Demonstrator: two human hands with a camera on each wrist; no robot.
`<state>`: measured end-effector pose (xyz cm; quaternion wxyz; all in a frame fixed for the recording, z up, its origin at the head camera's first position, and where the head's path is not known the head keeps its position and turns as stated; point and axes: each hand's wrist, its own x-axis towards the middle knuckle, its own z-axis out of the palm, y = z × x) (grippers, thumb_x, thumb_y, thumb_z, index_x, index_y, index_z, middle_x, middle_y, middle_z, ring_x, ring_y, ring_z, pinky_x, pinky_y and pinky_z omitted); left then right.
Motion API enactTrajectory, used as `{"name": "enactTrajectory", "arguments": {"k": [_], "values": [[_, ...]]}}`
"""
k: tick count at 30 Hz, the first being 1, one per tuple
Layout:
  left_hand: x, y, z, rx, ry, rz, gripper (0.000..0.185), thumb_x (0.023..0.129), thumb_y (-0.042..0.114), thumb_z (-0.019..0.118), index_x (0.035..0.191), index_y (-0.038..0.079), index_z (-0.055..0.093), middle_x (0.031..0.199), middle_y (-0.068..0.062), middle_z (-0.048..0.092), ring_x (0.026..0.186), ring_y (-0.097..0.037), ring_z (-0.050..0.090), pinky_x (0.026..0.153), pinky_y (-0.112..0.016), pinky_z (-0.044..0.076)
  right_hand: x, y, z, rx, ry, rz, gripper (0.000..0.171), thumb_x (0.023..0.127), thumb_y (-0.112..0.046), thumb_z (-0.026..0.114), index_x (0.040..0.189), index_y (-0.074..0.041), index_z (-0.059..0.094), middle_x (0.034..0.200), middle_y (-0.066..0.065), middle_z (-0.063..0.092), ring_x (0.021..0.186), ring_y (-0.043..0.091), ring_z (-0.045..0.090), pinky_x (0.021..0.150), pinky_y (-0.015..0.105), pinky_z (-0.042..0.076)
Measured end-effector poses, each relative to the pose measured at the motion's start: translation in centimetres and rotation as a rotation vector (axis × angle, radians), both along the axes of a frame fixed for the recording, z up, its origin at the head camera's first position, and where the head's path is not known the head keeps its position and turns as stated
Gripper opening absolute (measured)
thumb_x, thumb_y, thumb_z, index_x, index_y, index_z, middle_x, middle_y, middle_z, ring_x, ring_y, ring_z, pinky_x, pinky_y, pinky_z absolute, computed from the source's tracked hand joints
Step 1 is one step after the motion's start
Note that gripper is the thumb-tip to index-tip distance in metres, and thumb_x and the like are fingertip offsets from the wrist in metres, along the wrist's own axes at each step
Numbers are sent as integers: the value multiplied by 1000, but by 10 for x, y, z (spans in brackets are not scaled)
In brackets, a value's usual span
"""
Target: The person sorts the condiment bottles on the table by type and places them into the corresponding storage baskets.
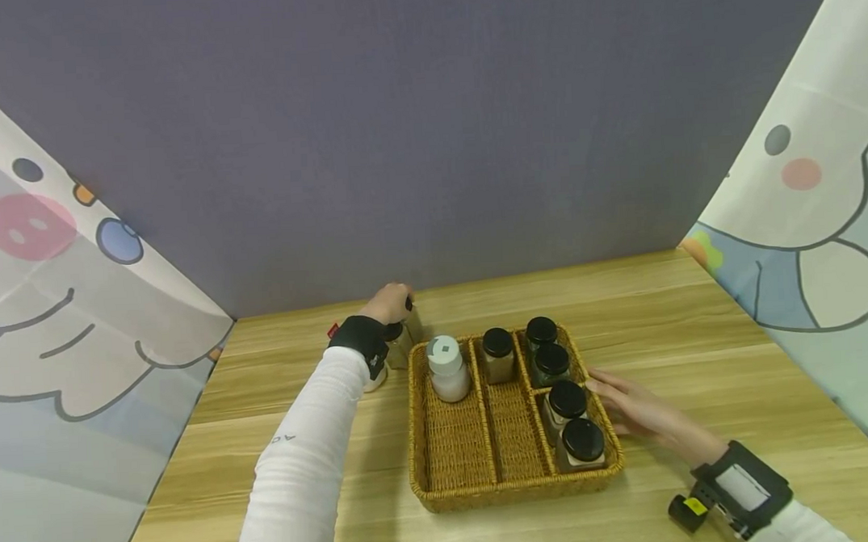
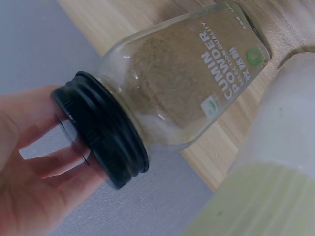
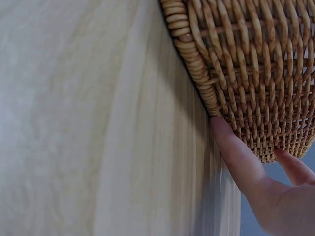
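At the back of the table my left hand (image 1: 390, 304) grips the black lid (image 2: 101, 130) of a glass cumin powder jar (image 2: 172, 83), thumb on one side and fingers on the other. The jar's base meets the wooden table. My right hand (image 1: 640, 407) rests against the right outer side of a woven basket (image 1: 451, 497), its fingers (image 3: 238, 157) fairly straight on the wicker. Inside the basket stand a white-capped bottle (image 1: 449, 371) on the left, a black-lidded jar (image 1: 498, 355) in the middle section, and several black-lidded jars (image 1: 567, 415) on the right.
Beside the left wrist another black-lidded jar (image 1: 397, 349) stands outside the basket, partly hidden. A white bottle with a pale yellow-green cap (image 2: 256, 196) is close to the cumin jar. A grey panel (image 1: 428, 142) rises behind the table; printed cloths (image 1: 786, 167) hang at the sides.
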<state>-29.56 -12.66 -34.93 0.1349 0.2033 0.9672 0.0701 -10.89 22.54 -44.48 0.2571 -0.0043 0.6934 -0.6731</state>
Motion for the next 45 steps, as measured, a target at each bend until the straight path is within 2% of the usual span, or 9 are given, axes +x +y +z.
{"name": "enactTrajectory", "arguments": {"k": [10,15,19,23,27,37,42,45], "values": [[1,-1,-1,16,-2,2,25,85,1,53,109,-1,58,109,-17,55,88,-25,49,69,-32,39,0,-1,-1,-12,-4,-1,71,94,-36,39,141,-1,-2,139,33,8,126,45,16,90,48,42],[1,-2,0,19,-4,0,25,85,2,54,109,-1,58,109,-17,55,87,-25,48,67,-32,37,-1,-2,-2,7,-7,-9,72,93,-36,40,141,-1,-1,139,33,8,125,45,17,90,49,42],[2,-2,2,14,2,-3,29,84,1,54,113,-2,57,114,-18,54,97,-29,50,75,-33,42,-1,-3,-2,37,-5,-16,72,93,-37,41,141,-1,1,139,33,8,125,46,17,90,50,41],[5,0,10,14,5,-1,32,85,0,53,116,-2,55,118,-19,51,109,-33,46,89,-38,43,-1,-3,-2,21,-12,-18,72,93,-37,40,141,-1,0,139,32,8,126,46,15,90,50,41],[8,5,20,-5,-3,0,32,86,1,52,118,-1,54,120,-19,50,114,-35,40,94,-41,39,-1,-2,-2,4,-15,-22,72,93,-37,40,141,-1,-1,139,32,8,126,45,15,90,49,41],[11,12,38,-12,-22,-2,32,85,0,52,117,1,54,120,-18,48,115,-34,38,91,-40,39,0,-2,2,0,-14,-27,73,93,-37,40,141,0,-1,138,33,8,125,46,16,89,49,42],[12,14,44,-17,11,-40,28,85,-2,51,112,1,57,116,-17,51,111,-33,42,83,-38,40,1,-3,2,-3,-14,-30,73,93,-37,40,140,0,-2,139,33,8,125,46,17,89,49,42],[14,15,48,-19,31,-61,26,85,-2,51,110,0,58,114,-18,52,109,-33,42,83,-38,41,2,-4,3,-13,-19,-42,73,93,-37,40,140,0,-2,139,33,9,125,45,18,89,48,43]]}}
